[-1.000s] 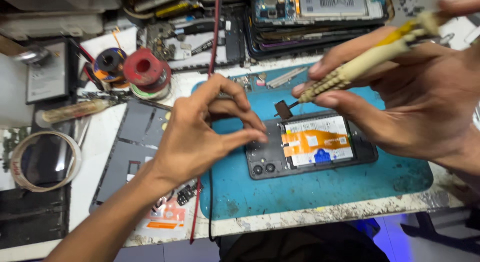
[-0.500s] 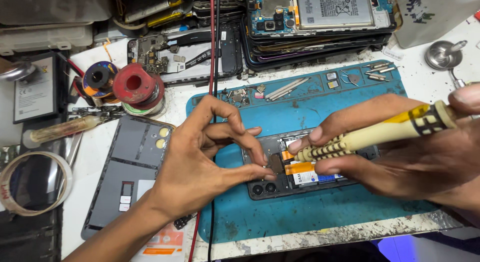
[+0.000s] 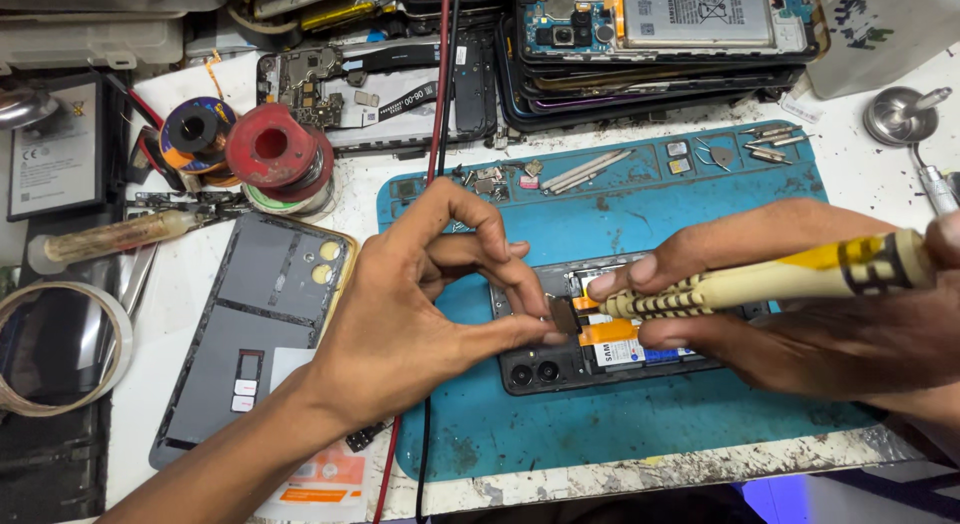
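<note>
Lowered since 1 second ago, screwdriver (image 3: 770, 279) meets opened phone (image 3: 600, 349).

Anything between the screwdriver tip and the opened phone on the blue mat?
Nothing visible. The right hand holds the yellow screwdriver with its tip down at the opened phone. The left hand pinches a small dark part right beside the tip, on the phone, not across its path.

From my remote seat I see a scuffed, speckled white workbench (image 3: 860, 199) with a chipped front edge at 6 o'clock, evenly lit from above, and a violet glow at 5 o'clock below it.
</note>
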### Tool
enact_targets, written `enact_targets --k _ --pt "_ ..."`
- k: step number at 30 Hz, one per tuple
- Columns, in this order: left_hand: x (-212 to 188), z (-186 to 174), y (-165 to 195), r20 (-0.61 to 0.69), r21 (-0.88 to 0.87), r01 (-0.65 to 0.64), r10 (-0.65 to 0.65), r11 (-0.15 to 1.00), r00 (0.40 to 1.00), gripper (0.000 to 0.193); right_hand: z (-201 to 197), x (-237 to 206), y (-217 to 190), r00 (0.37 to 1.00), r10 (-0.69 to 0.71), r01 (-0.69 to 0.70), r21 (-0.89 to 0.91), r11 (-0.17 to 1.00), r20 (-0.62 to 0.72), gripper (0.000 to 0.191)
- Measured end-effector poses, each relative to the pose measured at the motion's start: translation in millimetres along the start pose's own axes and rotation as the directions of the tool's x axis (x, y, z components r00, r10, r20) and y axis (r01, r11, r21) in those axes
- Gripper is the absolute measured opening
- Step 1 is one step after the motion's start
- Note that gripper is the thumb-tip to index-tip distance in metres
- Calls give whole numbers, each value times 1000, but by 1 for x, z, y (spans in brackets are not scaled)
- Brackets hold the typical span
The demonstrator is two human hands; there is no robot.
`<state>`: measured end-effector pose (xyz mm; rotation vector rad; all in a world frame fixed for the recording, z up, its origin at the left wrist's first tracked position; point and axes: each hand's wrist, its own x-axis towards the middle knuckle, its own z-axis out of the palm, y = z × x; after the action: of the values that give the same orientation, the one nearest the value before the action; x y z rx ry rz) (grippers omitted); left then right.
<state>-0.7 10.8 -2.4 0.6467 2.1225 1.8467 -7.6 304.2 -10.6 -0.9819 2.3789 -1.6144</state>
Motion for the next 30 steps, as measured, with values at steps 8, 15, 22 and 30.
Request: enact_targets --k 8,15,22,30 --pt "2 4 -3 -73 -17 56 -57 998 996 44 -14 6 -20 923 98 -352 711 609 373 83" --pt "6 0 0 13 161 -25 23 987 1000 53 5 1 1 994 -108 107 -33 994 -22 32" --pt "5 -11 0 253 488 -246 134 838 958 98 3 10 -1 999 -16 16 18 1000 37 25" --pt "-2 -14 -6 326 441 -224 77 869 942 100 9 -8 13 976 50 -49 -12 999 212 32"
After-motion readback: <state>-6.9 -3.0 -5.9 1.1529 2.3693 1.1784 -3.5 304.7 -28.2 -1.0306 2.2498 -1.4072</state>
